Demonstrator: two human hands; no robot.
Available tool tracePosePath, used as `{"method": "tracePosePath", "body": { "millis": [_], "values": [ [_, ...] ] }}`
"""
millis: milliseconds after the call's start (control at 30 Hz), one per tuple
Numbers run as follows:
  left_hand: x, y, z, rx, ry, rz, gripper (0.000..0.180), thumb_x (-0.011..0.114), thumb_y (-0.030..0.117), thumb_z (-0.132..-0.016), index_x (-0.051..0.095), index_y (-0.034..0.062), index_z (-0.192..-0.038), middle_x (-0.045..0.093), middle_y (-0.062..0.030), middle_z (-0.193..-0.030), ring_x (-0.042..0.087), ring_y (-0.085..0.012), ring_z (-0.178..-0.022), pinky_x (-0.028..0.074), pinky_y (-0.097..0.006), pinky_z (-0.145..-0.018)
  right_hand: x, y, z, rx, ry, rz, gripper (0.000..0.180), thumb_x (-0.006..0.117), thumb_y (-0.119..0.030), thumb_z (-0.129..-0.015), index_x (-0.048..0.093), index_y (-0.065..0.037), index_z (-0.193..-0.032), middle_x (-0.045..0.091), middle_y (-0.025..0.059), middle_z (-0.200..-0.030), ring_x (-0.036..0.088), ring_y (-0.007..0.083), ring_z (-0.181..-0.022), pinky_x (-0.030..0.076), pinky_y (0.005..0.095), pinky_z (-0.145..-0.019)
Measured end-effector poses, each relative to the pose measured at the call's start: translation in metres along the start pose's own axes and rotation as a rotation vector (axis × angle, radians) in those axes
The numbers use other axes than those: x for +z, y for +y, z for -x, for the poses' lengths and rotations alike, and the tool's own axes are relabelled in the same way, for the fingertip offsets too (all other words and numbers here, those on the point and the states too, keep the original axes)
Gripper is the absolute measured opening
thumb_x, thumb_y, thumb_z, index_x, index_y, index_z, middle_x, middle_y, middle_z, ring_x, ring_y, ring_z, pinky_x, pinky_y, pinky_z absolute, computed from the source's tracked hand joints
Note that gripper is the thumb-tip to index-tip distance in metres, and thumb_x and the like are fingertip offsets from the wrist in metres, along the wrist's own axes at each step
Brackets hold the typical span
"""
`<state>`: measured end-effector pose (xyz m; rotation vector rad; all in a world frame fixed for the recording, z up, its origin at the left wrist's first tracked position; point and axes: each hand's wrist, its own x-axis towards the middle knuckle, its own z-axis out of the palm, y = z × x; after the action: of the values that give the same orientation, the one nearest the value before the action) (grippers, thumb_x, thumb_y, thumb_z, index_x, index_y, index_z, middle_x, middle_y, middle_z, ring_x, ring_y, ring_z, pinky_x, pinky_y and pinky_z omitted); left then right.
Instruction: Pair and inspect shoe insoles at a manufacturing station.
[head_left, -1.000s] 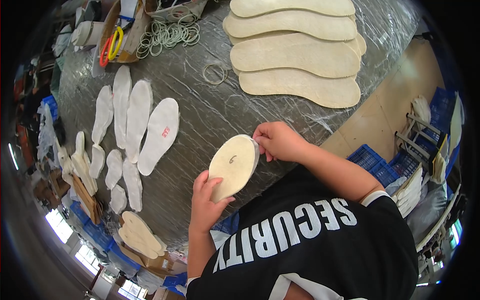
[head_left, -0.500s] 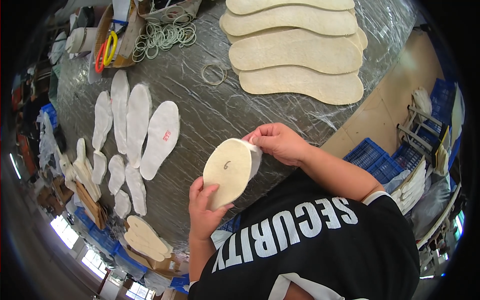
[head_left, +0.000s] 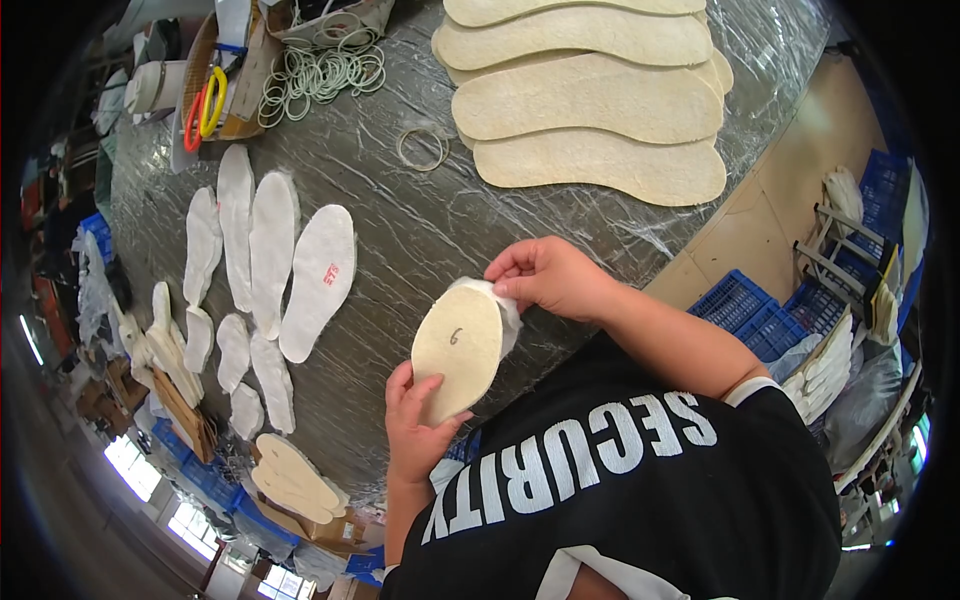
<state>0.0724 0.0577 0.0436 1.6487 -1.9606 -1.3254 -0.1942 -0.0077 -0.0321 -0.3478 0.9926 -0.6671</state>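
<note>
Fluffed out farther past the far-right edge of the cream insole [head_left: 457,350] since one second ago: white fleecy layer [head_left: 508,326], pinched in the right hand's [head_left: 545,280] narrow grip. Left hand [head_left: 415,420]: grip around the near end, at the desk's [head_left: 400,235] near side. Judged light, bendable, not slippery; best held by its rim. Appearance: oval, matte, one dark mark.

On your desk [head_left: 400,235], up to the left, you have red and yellow tool handles [head_left: 213,104] at a cardboard box [head_left: 246,108], beside heaped pale rubber bands [head_left: 318,85]. Past your right, blue plastic crates [head_left: 735,303] sit near a metal ladder [head_left: 822,270].
</note>
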Motion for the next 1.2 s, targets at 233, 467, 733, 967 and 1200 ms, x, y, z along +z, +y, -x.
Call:
{"method": "tracePosePath", "body": {
  "millis": [233,467,733,967,1200],
  "values": [
    [0.003,-0.007,0.008,0.021,0.115,0.094,0.057,0.084,0.016,-0.060,0.059,0.0058,-0.111,0.044,-0.0143,-0.128,0.048,-0.0274,-0.114,0.041,-0.038,-0.096,0.005,0.018,-0.003,-0.133,-0.015,0.361,0.007,0.058,-0.007,-0.089,0.060,-0.001,-0.091,0.064,0.0041,-0.085,0.059,0.0105,-0.077,0.049,0.0280,-0.070],
    [0.001,0.010,0.001,0.075,0.056,-0.059,0.058,0.083,0.013,-0.059,0.059,0.0057,-0.111,0.044,-0.0159,-0.128,0.050,-0.0299,-0.113,0.041,-0.039,-0.095,0.002,0.024,-0.004,0.114,-0.189,-0.580,0.009,0.050,-0.004,-0.090,0.058,-0.004,-0.094,0.062,0.0037,-0.092,0.060,0.0146,-0.086,0.048,0.0310,-0.079],
    [-0.003,0.024,-0.009,0.112,0.032,-0.099,0.057,0.084,0.019,-0.061,0.060,0.0047,-0.110,0.044,-0.0175,-0.130,0.051,-0.0318,-0.113,0.042,-0.040,-0.095,0.003,0.027,-0.004,0.062,-0.250,-0.559,0.008,0.051,-0.007,-0.091,0.057,-0.005,-0.095,0.062,0.0035,-0.093,0.060,0.0147,-0.088,0.047,0.0318,-0.082],
    [-0.003,0.027,-0.010,0.090,0.016,-0.113,0.057,0.084,0.022,-0.062,0.060,0.0045,-0.111,0.043,-0.0178,-0.131,0.051,-0.0322,-0.113,0.043,-0.041,-0.094,0.000,0.030,-0.005,0.004,-0.293,-0.549,0.007,0.050,-0.008,-0.092,0.057,-0.006,-0.095,0.061,0.0027,-0.093,0.058,0.0141,-0.089,0.045,0.0327,-0.083],
    [-0.003,0.027,-0.012,0.080,0.017,-0.123,0.058,0.085,0.022,-0.061,0.061,0.0051,-0.111,0.043,-0.0175,-0.131,0.051,-0.0317,-0.113,0.043,-0.040,-0.094,-0.001,0.029,-0.005,0.007,-0.284,-0.517,0.008,0.050,-0.007,-0.091,0.056,-0.006,-0.095,0.060,0.0024,-0.093,0.058,0.0139,-0.089,0.045,0.0323,-0.082]
  ]
}}
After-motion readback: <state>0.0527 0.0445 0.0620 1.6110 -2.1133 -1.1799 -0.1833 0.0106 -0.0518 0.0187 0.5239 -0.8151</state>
